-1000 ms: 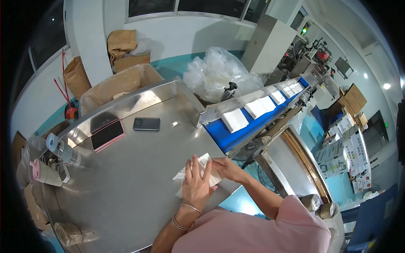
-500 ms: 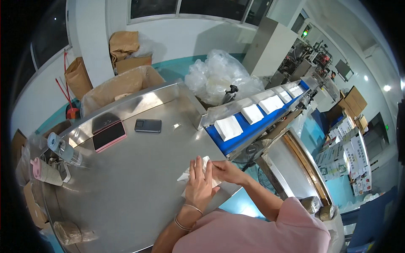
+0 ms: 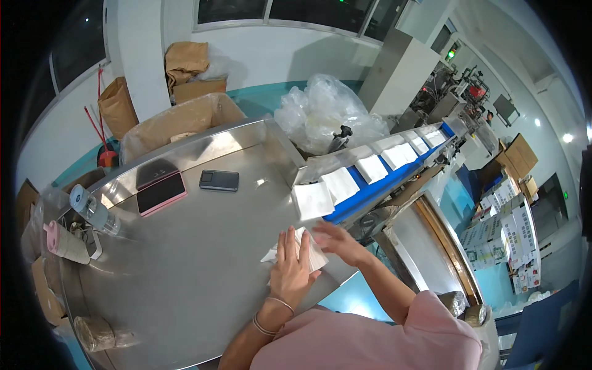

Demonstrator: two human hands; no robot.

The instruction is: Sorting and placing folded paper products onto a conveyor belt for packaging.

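A person in a pink top stands at a shiny steel table [image 3: 185, 265], seen from above. The left hand [image 3: 290, 268] lies flat, fingers spread, palm down on a small stack of white tissues [image 3: 311, 253] near the table's right edge. The right hand [image 3: 336, 239] rests just beside it on the stack's far right corner, fingers loosely curled and a little blurred; whether it pinches the tissues cannot be told. Thin bracelets circle the left wrist.

Just beyond the hands, a blue conveyor belt [image 3: 370, 191] runs away to the upper right, carrying a row of white tissue packs [image 3: 340, 183]; the nearest one sits just beyond the right hand. Well to the left of the hands lie a dark phone [image 3: 219, 180] and a tablet in a pink case [image 3: 160, 192]. Farther left, at the table's edge, stand a clear bottle [image 3: 92, 211] and a pink cup [image 3: 65, 242]. Behind the belt is a heap of clear plastic bags [image 3: 327, 114].
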